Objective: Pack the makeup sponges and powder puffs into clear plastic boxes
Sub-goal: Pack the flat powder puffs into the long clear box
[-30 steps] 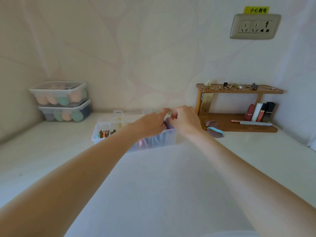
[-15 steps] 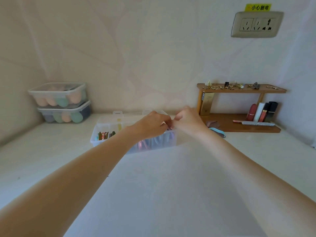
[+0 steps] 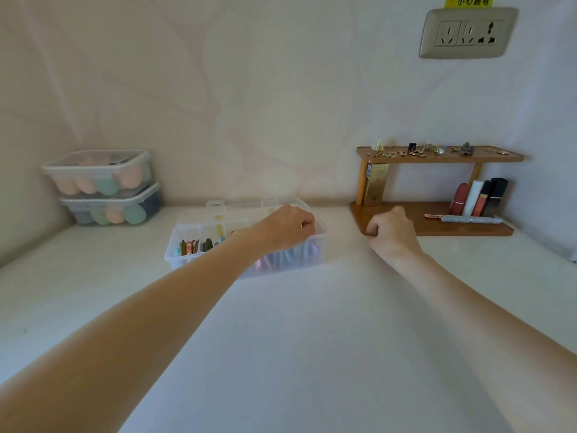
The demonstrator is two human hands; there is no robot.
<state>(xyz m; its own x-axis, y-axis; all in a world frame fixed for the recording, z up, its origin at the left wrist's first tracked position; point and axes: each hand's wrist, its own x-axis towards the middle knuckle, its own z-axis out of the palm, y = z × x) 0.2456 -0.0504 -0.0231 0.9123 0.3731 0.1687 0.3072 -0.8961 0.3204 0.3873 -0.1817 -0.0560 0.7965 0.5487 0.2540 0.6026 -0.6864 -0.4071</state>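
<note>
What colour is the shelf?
Brown wood, the shelf in the head view.

Both bare arms reach forward, well apart. The left hand (image 3: 285,228) is knuckles-up with fingers curled under. The right hand (image 3: 392,231) is likewise curled, its fingertips hidden.

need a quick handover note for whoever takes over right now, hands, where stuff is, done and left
Left hand: fingers curled over the right end of the open divided clear box; what it holds is hidden.
Right hand: curled at the front left corner of the wooden shelf, over the spot where puffs lay; a grip cannot be confirmed.
Done: two lidded boxes of sponges stacked at back left; puffs stand in the divided box.
Left: bring over any remaining puffs by the shelf, then close the box's lid.
</note>
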